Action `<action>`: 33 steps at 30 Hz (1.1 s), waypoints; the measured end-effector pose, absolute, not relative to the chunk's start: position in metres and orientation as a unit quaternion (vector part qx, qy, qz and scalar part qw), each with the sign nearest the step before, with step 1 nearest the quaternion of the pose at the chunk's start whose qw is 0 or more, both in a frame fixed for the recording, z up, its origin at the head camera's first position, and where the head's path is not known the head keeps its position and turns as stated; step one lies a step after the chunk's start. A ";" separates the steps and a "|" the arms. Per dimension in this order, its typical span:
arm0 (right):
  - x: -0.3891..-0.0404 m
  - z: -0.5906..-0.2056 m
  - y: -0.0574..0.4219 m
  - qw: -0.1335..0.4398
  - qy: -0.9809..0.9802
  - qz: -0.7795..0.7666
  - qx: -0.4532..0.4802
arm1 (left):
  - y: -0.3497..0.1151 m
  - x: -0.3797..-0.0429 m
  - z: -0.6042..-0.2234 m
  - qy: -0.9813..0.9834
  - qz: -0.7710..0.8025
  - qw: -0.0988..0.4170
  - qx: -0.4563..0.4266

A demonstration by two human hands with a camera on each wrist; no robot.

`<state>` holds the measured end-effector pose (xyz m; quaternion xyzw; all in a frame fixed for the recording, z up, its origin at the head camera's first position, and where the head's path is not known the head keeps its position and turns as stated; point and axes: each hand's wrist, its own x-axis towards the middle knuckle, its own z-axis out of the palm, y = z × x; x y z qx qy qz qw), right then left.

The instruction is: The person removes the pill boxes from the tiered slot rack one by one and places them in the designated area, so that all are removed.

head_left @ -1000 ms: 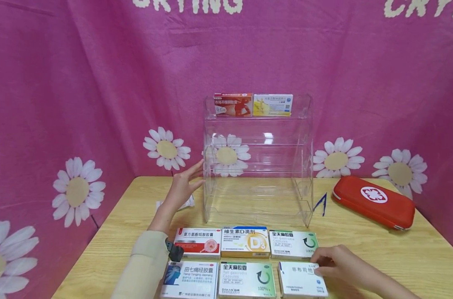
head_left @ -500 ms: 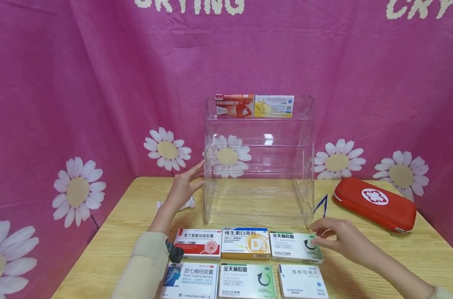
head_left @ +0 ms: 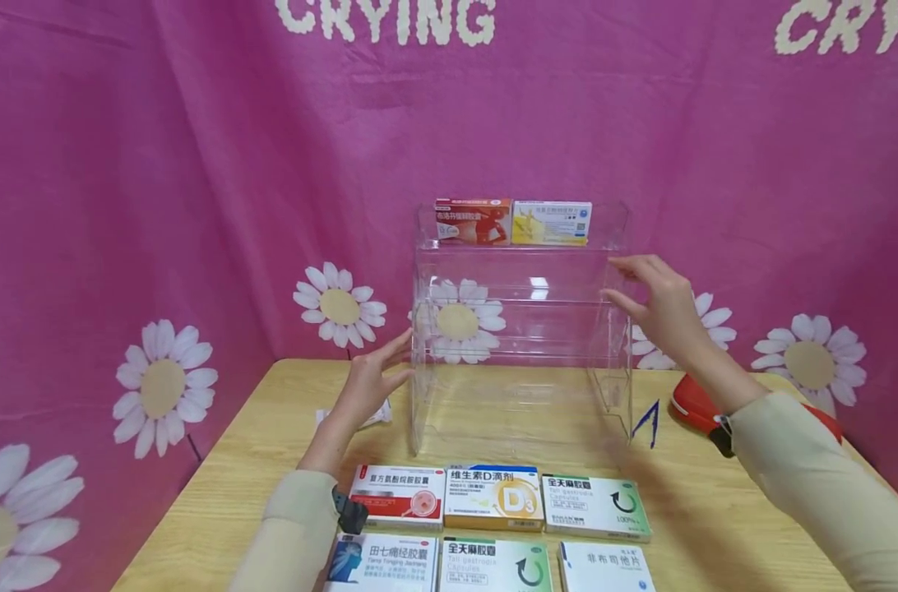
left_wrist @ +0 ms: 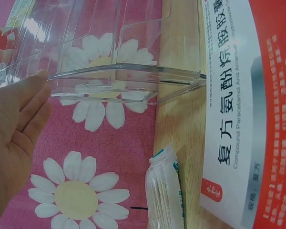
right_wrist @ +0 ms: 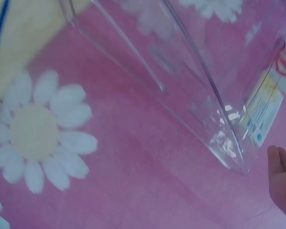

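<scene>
A clear plastic tiered rack (head_left: 508, 301) stands on the table. On its top tier are a red medicine box (head_left: 474, 224) and a white-and-yellow medicine box (head_left: 551, 226). My left hand (head_left: 367, 385) rests straight fingers against the rack's left side, also seen in the left wrist view. Near the rack's upper right side is my right hand (head_left: 664, 308), thumb and fingers apart, holding nothing; whether it touches the rack is unclear. Before the rack lie two rows of medicine boxes, including a red-and-white box (head_left: 397, 493), a vitamin D box (head_left: 492, 497) and a green-and-white box (head_left: 595, 506).
A red zip case (head_left: 692, 403) lies at the right, partly hidden behind my right forearm. Beside the rack is a blue V-shaped thing (head_left: 646, 423), perhaps tweezers. A packet of thin sticks (left_wrist: 164, 191) lies left of the rack. A pink curtain (head_left: 567, 123) hangs behind.
My right hand has left the white box in the front row, passed over the green-and-white box and risen to the rack's upper right side. My left hand has stayed at the rack.
</scene>
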<state>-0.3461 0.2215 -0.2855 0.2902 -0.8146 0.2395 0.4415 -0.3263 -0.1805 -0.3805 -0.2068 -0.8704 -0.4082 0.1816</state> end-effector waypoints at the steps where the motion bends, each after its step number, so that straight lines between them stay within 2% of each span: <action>1: -0.353 -0.278 0.220 0.447 -0.813 0.238 0.288 | -0.180 -0.326 -0.381 -0.870 -0.410 0.180 -0.207; 6: -0.382 -0.247 0.212 0.450 -0.820 0.232 0.266 | -0.180 -0.326 -0.383 -0.870 -0.409 0.180 -0.207; 10: -0.398 -0.232 0.205 0.427 -0.839 0.223 0.251 | -0.180 -0.325 -0.384 -0.871 -0.406 0.184 -0.208; 22: -0.422 -0.220 0.194 0.340 -0.901 0.180 0.200 | -0.177 -0.325 -0.386 -0.866 -0.404 0.192 -0.224; 33: -0.431 -0.219 0.185 0.369 -0.887 0.191 0.202 | -0.181 -0.327 -0.383 -0.867 -0.402 0.200 -0.218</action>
